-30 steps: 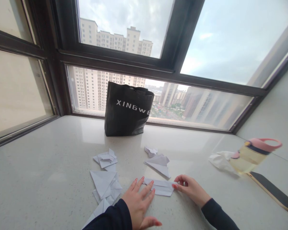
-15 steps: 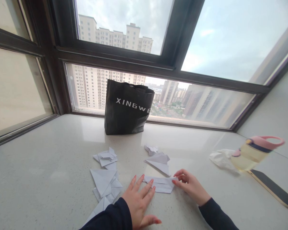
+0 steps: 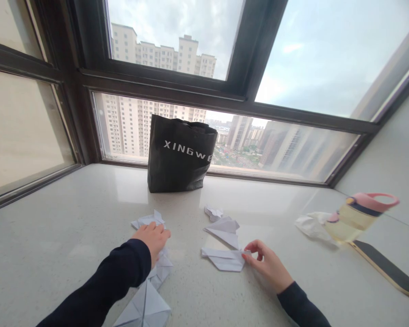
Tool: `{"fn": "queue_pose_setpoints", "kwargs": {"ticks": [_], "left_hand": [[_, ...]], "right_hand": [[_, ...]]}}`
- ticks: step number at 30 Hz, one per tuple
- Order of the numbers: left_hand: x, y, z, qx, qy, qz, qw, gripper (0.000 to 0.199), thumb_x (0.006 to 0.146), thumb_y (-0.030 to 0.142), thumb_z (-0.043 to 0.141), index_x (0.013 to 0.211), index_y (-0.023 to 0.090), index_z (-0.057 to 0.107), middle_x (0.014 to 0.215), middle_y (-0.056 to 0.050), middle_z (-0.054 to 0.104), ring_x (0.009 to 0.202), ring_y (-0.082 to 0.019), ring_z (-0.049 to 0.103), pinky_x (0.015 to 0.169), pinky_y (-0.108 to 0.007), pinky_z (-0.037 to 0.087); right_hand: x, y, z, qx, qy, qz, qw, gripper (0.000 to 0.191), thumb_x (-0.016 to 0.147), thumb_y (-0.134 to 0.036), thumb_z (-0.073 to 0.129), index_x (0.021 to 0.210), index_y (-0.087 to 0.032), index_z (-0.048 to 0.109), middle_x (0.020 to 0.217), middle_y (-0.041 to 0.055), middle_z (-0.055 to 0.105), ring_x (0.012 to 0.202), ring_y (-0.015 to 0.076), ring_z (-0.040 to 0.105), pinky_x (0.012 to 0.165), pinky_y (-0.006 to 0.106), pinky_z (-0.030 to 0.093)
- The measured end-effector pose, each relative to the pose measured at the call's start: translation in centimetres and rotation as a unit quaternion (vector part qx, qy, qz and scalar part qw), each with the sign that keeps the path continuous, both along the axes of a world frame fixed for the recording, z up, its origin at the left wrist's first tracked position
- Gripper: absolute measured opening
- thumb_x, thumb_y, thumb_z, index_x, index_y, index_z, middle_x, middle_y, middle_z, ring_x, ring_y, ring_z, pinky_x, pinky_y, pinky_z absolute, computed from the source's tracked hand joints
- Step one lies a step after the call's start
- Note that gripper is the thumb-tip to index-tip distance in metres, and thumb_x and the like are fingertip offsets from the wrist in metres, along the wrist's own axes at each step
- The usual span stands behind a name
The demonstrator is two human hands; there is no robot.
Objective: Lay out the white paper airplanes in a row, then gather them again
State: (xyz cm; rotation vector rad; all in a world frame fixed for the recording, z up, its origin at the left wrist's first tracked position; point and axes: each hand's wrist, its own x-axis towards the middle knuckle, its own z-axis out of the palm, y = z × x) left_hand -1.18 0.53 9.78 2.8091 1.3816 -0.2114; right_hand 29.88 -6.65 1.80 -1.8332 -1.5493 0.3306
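White paper folded into a strip (image 3: 223,261), flat on the pale counter (image 3: 276,209), just to the near side of a pointed piece (image 3: 225,231), touching or barely apart, hard to say which. At its right end, the right hand (image 3: 264,265), thumb and forefinger pinching the corner. Off to the left, the left hand (image 3: 153,240), fingers bent down over a far piece (image 3: 145,221) — grip or mere contact impossible to say, undersides of the fingers hidden.

Main risk, by judgement: several sheets dragged along at once, from overlaps in the left pile (image 3: 164,265) and a dark sleeve (image 3: 122,263) low over its near end. Also possible: raised folds on the far piece flattened by too hard a press. For the strip, support at only one end — so a likely swivel, a bent corner or a snag on the pointed piece from any sharp tug. Little danger from the bottle (image 3: 357,220), well apart on the right.
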Motion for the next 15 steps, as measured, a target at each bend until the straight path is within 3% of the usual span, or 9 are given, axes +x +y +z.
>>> {"fn": "queue_pose_setpoints", "kwargs": {"ticks": [5,11,15], "left_hand": [[-1.2,1.1,-1.4,-0.034,-0.019,0.034,0.999,0.054,0.037,0.009,0.070,0.089,0.017,0.054,0.093,-0.009,0.059,0.086,-0.029,0.054,0.073,-0.041,0.041],[-1.6,2.2,-1.9,-0.052,-0.031,0.050,0.997,0.047,0.037,0.016,0.071,0.081,0.015,0.053,0.085,-0.010,0.058,0.078,-0.027,0.056,0.066,-0.037,0.043],[-2.0,2.8,-1.1,-0.060,-0.036,0.039,0.997,0.024,0.044,0.017,0.067,0.065,0.017,0.055,0.077,-0.005,0.058,0.075,-0.025,0.055,0.064,-0.033,0.041]], "right_hand": [[-0.4,-0.2,0.3,0.001,-0.055,-0.016,0.998,0.013,0.061,-0.035,0.053,0.063,-0.022,0.055,0.071,0.0028,0.063,0.061,0.0181,0.050,0.061,0.032,0.042],[0.1,0.0,0.0,0.025,-0.056,-0.013,0.998,0.017,0.062,-0.037,0.053,0.065,-0.021,0.055,0.072,0.0041,0.061,0.062,0.0182,0.051,0.059,0.031,0.043],[0.8,0.1,-0.1,0.040,-0.042,-0.015,0.998,0.026,0.066,-0.043,0.050,0.075,-0.019,0.054,0.078,0.0056,0.061,0.063,0.0174,0.051,0.059,0.030,0.043]]}}
